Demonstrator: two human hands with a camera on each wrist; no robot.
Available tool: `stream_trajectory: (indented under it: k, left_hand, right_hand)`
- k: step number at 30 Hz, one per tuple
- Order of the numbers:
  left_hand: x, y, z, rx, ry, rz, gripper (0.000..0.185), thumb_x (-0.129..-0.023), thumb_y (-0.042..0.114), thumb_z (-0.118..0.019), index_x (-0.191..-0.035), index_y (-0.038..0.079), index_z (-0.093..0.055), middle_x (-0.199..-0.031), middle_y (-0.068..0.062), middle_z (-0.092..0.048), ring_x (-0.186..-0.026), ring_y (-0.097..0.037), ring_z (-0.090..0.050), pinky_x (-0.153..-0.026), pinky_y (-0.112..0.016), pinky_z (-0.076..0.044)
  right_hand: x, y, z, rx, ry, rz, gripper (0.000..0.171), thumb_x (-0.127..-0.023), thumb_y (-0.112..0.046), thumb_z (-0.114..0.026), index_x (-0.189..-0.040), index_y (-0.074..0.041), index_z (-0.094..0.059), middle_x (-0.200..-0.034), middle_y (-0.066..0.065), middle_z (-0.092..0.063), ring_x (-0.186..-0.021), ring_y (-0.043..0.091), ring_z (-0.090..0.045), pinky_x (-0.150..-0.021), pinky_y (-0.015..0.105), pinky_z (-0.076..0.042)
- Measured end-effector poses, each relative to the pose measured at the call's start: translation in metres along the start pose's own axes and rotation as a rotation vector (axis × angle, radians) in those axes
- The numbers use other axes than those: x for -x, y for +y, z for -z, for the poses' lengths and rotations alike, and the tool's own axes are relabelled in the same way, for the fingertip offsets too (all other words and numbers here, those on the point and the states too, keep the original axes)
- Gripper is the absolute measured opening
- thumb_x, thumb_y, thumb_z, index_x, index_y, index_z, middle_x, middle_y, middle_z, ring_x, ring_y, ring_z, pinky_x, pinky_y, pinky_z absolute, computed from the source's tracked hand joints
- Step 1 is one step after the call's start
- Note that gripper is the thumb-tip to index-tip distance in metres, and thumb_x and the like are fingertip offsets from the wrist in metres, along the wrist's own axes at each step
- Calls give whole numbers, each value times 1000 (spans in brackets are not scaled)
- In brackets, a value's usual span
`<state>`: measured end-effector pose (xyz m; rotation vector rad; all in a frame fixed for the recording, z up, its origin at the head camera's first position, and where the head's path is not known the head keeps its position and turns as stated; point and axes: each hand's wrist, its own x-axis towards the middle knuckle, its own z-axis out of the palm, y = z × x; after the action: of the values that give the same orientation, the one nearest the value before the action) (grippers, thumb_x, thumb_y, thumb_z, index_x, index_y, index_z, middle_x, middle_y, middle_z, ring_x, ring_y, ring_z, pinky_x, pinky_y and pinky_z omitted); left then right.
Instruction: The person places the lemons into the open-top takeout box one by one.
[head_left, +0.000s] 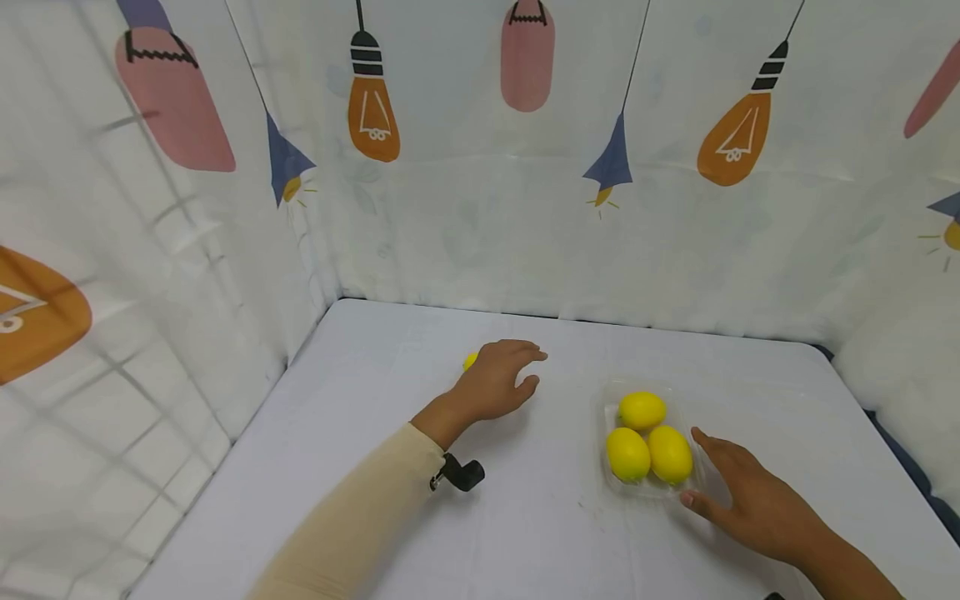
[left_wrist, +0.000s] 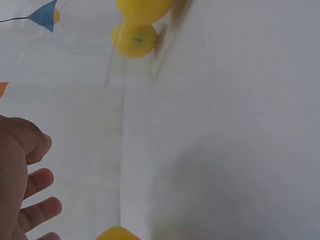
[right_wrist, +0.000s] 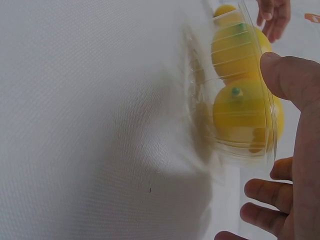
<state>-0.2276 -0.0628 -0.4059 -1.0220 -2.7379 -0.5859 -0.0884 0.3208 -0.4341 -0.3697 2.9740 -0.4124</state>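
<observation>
Three yellow lemons [head_left: 641, 411] sit together in a clear plastic container [head_left: 611, 487] on the white table, right of centre. My right hand [head_left: 757, 500] is at the container's right side, thumb and fingers spread. In the right wrist view its thumb [right_wrist: 287, 75] overlaps the rim, and the other fingers are loosely bent below. To the container's left, my left hand [head_left: 495, 382] hovers over the table with relaxed fingers and nothing in them. Another lemon [head_left: 470, 361] shows just behind that hand, mostly hidden by it; a yellow bit [left_wrist: 117, 234] also appears low in the left wrist view.
A white cloth covers the table [head_left: 555, 533]. Printed curtains [head_left: 465, 233] hang along the back and the left side, close to the table edges. A small black clip-like device [head_left: 461, 473] is on the left wrist, at the end of a beige sleeve [head_left: 367, 508].
</observation>
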Motion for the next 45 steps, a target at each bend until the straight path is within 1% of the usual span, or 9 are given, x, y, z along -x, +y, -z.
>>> stream_trajectory:
  k: [3,8,15,21,25,30,36,42,45]
  left_hand:
    - [5,-10,1,7,13,21,37,-101,21,-62,-137,13,-65,-141,-3,-61,-134,-23,-52,-111,-45,-41]
    - [14,-24,4,19,18,86,38,-99,20,-65,-136,14,-65,-140,-3,-61,-134,-24,-52,-111,-46,-41]
    - [22,-40,4,-10,6,161,39,-98,22,-67,-137,15,-65,-141,-4,-60,-134,-25,-52,-112,-46,-39]
    - [30,-45,4,-13,26,266,39,-96,23,-69,-134,14,-67,-139,-9,-58,-128,-33,-51,-109,-49,-39]
    - [34,-46,1,-14,28,323,40,-96,24,-70,-134,15,-67,-135,-9,-57,-122,-31,-50,-105,-47,-40]
    - [36,-49,-1,1,17,339,42,-96,24,-70,-136,15,-66,-134,-9,-57,-117,-30,-52,-103,-46,-41]
    - [36,-51,-3,32,14,347,43,-94,24,-73,-136,15,-66,-137,-8,-56,-119,-30,-52,-105,-46,-41]
    - [37,-54,-6,101,19,356,47,-90,25,-81,-133,15,-66,-140,-9,-53,-121,-33,-56,-106,-48,-44]
    - [37,-56,-6,138,21,349,44,-89,23,-82,-130,13,-65,-143,-9,-52,-123,-32,-57,-108,-45,-45]
  right_hand:
    - [0,1,0,0,5,4,100,-90,-74,-58,-161,-10,-28,-151,29,-41,-130,52,-47,-87,72,-48]
    - [1,1,-2,-7,15,8,99,-90,-73,-59,-161,-11,-28,-151,28,-41,-131,51,-46,-88,72,-48]
    - [0,2,-3,0,9,1,100,-90,-74,-58,-161,-10,-28,-150,29,-41,-129,52,-48,-87,71,-49]
    - [1,1,-1,-3,17,11,98,-91,-72,-59,-161,-10,-28,-149,29,-42,-128,51,-49,-86,70,-50]
    - [1,1,-1,-3,19,11,98,-91,-72,-59,-162,-12,-27,-149,29,-42,-127,52,-50,-86,70,-50]
    - [0,1,-2,-1,15,7,98,-91,-72,-58,-162,-12,-27,-149,29,-41,-126,52,-51,-85,70,-50]
    - [0,2,-3,-4,10,1,99,-90,-73,-58,-162,-11,-27,-150,29,-41,-127,52,-50,-86,71,-50]
    - [0,1,-2,0,12,2,100,-90,-73,-59,-161,-11,-28,-150,29,-42,-128,52,-49,-86,71,-49]
    - [0,1,-2,2,12,1,100,-90,-74,-59,-161,-11,-28,-149,29,-42,-128,52,-49,-87,71,-49]
